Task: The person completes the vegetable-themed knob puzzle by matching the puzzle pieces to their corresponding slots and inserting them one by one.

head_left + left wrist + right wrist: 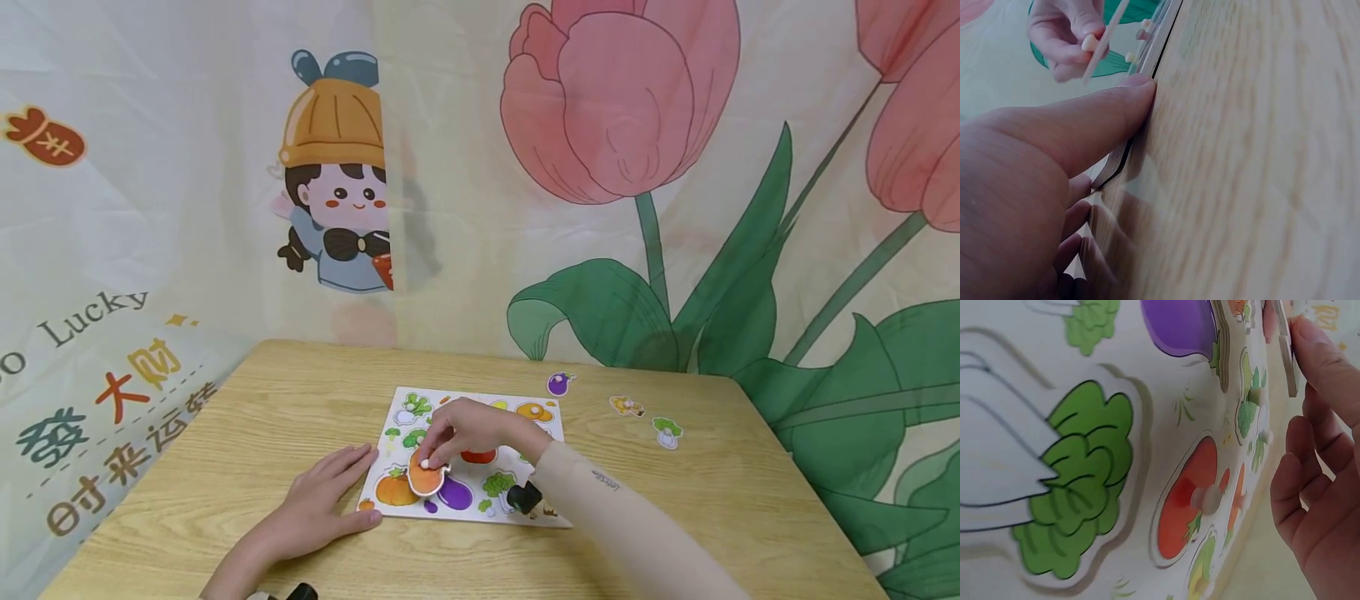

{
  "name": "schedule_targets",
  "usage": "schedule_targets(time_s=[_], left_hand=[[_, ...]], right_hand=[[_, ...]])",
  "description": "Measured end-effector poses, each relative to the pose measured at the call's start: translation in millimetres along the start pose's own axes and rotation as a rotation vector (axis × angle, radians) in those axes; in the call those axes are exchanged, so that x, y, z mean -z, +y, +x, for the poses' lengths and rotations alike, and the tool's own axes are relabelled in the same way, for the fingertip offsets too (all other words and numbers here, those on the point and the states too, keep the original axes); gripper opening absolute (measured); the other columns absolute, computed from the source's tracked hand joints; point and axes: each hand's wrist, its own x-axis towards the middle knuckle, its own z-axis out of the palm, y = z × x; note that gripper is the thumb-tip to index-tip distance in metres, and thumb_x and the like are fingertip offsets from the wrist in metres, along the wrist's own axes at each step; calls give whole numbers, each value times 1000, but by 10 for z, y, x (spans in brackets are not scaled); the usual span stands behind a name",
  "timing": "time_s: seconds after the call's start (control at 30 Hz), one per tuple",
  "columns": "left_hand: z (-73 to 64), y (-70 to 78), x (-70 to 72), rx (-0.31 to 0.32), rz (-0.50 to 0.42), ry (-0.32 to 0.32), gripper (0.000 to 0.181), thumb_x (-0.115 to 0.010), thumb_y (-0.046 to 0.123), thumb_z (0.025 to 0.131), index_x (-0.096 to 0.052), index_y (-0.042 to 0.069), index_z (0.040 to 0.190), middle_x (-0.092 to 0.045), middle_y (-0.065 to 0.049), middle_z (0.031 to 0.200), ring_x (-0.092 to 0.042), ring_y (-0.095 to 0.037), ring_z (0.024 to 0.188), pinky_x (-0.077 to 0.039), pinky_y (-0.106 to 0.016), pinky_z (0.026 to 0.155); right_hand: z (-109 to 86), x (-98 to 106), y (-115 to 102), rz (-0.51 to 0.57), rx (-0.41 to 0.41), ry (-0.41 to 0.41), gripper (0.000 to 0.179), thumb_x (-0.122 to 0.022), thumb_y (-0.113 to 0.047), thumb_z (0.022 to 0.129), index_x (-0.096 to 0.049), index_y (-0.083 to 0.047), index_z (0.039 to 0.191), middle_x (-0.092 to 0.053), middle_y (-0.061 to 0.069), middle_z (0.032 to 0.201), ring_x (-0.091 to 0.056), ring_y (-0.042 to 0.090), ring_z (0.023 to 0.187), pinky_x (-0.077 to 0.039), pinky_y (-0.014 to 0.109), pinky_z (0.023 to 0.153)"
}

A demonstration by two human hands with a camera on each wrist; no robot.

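A white knobbed vegetable puzzle board (405,512) lies on the wooden table. Above its lower left part, my right hand (468,425) pinches an orange puzzle piece (426,482) by its pale knob. In the left wrist view this piece (1109,40) is seen edge-on, tilted and raised from the board. Beneath and beside it are a pumpkin picture (395,490) and a purple eggplant picture (456,494). My left hand (322,498) rests at the board's left edge with fingers extended; its thumb touches the board's edge in the left wrist view.
Beyond the board's right side lie loose pieces: an eggplant piece (558,384), a small orange-brown piece (626,406) and a leafy green-and-white piece (667,432). A red tomato piece (1188,503) with a knob sits in the board. A printed cloth (465,250) hangs behind the table.
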Motion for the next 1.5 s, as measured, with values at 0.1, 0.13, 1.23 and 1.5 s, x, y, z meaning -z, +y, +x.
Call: schedule_targets(time_s=[0.1,0.13,1.23,1.5], left_hand=[[-5,0,7,-1,-4,2,90,-75,62,92,-48,13,161,-43,-13,166,-33,-44,154,-31,-77,107],[-6,0,8,-3,-4,5,90,-76,62,92,-48,13,161,-44,-13,166,-33,-44,154,-31,-77,106],[-12,4,17,-3,-27,14,90,-76,61,92,-48,11,161,-45,-15,165,-33,-45,153,-29,-78,108],[-7,11,19,-8,-28,13,90,-76,60,92,-48,11,161,-44,-14,166,-33,-45,154,-29,-78,107]], right_hand=[[97,-7,-52,-55,9,-52,14,-84,-23,93,-86,-19,106,-69,-16,95,-58,-1,88,-50,16,82],[126,-11,-74,-69,10,-67,13,-83,-23,93,-86,-19,106,-69,-14,95,-58,-1,88,-50,16,81],[365,-270,-45,-7,30,-89,12,-80,-23,95,-85,-21,106,-71,-18,101,-58,-3,89,-50,15,82],[448,-240,-113,-67,28,-143,14,-81,-22,94,-87,-21,107,-70,-14,96,-57,-3,85,-47,14,78]])
